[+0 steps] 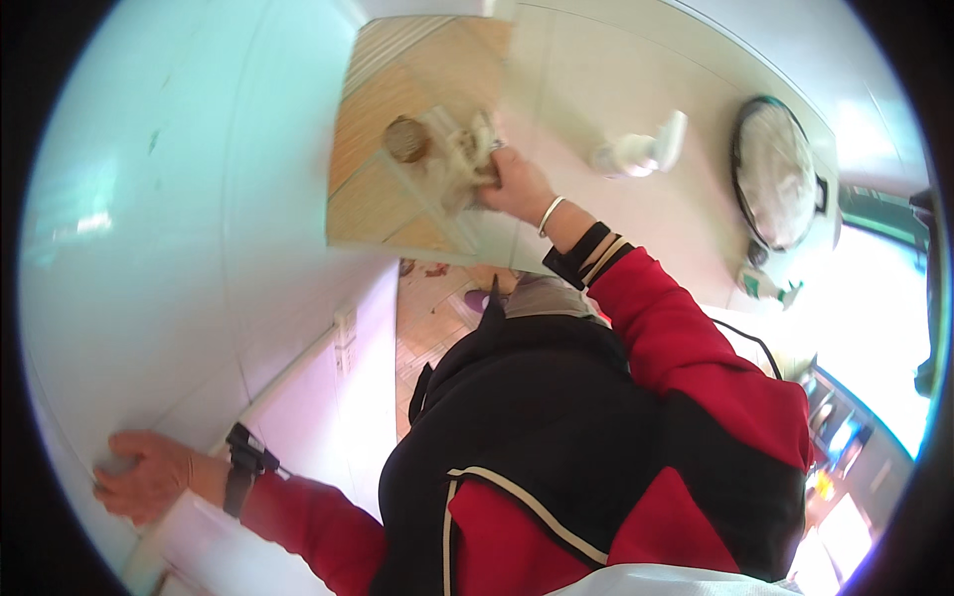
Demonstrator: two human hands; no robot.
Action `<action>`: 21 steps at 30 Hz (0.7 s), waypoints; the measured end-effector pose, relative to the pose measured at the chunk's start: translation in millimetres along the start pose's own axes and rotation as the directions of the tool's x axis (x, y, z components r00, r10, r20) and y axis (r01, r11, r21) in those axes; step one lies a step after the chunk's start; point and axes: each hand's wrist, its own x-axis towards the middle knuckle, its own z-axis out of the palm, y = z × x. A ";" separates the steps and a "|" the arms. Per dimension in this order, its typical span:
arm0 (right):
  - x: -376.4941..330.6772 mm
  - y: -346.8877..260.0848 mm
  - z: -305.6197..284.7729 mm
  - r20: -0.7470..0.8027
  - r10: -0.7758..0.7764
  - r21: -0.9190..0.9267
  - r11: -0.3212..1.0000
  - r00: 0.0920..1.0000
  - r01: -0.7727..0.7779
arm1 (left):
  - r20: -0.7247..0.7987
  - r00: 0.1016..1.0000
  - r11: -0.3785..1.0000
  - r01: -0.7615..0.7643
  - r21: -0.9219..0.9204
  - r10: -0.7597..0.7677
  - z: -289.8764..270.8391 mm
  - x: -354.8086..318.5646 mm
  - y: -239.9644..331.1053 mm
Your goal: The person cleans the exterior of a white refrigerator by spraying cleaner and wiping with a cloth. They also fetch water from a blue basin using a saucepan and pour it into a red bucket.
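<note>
Right hand raised against a mirror, clenched on a crumpled pale cloth pressed flat to the glass; thin bracelet at the wrist, black striped cuff and red sleeve behind it; cloth sitting near the middle of the mirror, just beside a round brownish blob in the glass, too blurred to tell whether reflection or mark. Left hand far off at the lower left, fingers spread and laid flat on the pale wall, grasping nothing; dark strap around that wrist, red sleeve trailing toward the body. Black and red jacket filling the lower middle, hiding most of what lies beneath.

Well apart to the right of the cloth, a white fitting standing out from the wall, blurred; further right a round dark-rimmed disc, pale inside, mounted on the same light wall; below it a small white and green object, unclear. Thin black cable running past the right shoulder. Between mirror and jacket, a strip of tiled floor in warm orange-beige, with small reddish and purple things lying on it, too small to tell. White ledge below the mirror at left, bare where visible. Bright window glare at the right edge; coloured items below it washed out.
</note>
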 end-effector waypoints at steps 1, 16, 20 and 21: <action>-16.9 10.4 -5.5 0.042 0.122 0.013 0.992 0.992 -0.122 | -0.025 1.000 1.000 -0.005 0.019 0.006 -0.5 -0.3 0.3; -64.1 109.0 -119.4 -0.663 0.258 0.114 0.963 0.702 -0.246 | 0.114 0.993 0.999 0.028 0.040 -0.033 -17.9 12.9 12.2; -31.4 104.8 -125.4 -0.589 0.192 0.224 0.972 0.785 -0.070 | 0.125 0.992 0.999 0.014 0.045 -0.019 -27.4 13.8 17.6; -26.6 102.3 -125.9 -0.577 0.151 0.166 0.984 0.803 -0.066 | 0.168 0.985 0.998 0.029 0.055 -0.038 -29.1 13.3 18.4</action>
